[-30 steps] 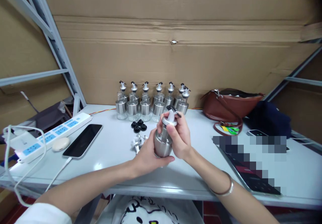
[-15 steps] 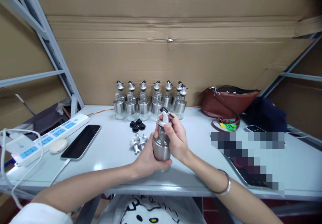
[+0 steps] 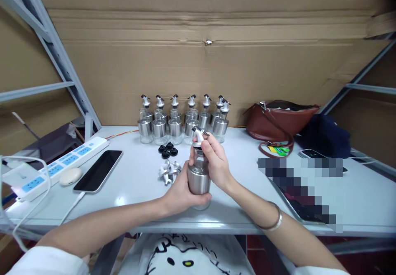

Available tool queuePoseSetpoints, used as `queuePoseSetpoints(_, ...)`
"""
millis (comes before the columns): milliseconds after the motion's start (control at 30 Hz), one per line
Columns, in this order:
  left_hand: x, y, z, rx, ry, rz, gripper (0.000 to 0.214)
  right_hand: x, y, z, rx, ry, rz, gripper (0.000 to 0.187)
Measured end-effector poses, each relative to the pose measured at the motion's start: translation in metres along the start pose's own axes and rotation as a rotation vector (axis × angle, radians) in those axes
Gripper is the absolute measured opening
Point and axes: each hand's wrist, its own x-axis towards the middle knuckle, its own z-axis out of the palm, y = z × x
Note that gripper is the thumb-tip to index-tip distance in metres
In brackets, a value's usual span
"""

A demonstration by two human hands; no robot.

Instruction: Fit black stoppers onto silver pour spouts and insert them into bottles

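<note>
Near the table's front edge stands a glass oil bottle (image 3: 199, 179) with a brushed-metal sleeve. My left hand (image 3: 181, 190) is wrapped round its lower body. On its neck sits a silver pour spout (image 3: 199, 137) with a black flap lever. The fingers of my right hand (image 3: 217, 159) are closed round the spout's base. Left of the bottle lie several loose silver spout tops (image 3: 169, 172). Just behind them is a small group of black ribbed stoppers (image 3: 168, 150).
Two rows of similar bottles (image 3: 175, 128) stand at the back, some with spouts, some open-necked. A phone (image 3: 99, 171), a round white case (image 3: 71, 177) and a power strip (image 3: 66, 161) lie left. A brown bag (image 3: 278, 122), dark cloth (image 3: 324, 139) and a partly blurred tablet (image 3: 293, 203) are right.
The spout on the held bottle has turned slightly, its lever now pointing more to the left. Both hands keep their grip. The whole view has shifted a little.
</note>
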Motion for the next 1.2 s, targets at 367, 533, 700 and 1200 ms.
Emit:
queuePoseSetpoints(367,-0.001,0.007,-0.001,-0.052,-0.086,-0.068,0.063,0.006,-0.007,0.000,0.057,-0.049,0.130,0.044)
queuePoseSetpoints(533,-0.001,0.008,-0.001,-0.050,-0.082,-0.076,0.061,0.011,-0.008,-0.003,0.144,-0.097,0.266,0.050)
queuePoseSetpoints(700,0.000,0.010,-0.001,-0.039,-0.089,-0.070,0.064,0.013,-0.013,-0.005,0.215,-0.163,0.398,0.053)
queuePoseSetpoints(1200,-0.001,0.010,0.000,-0.109,-0.118,-0.100,0.070,0.021,-0.014,-0.008,0.343,0.049,0.597,0.052)
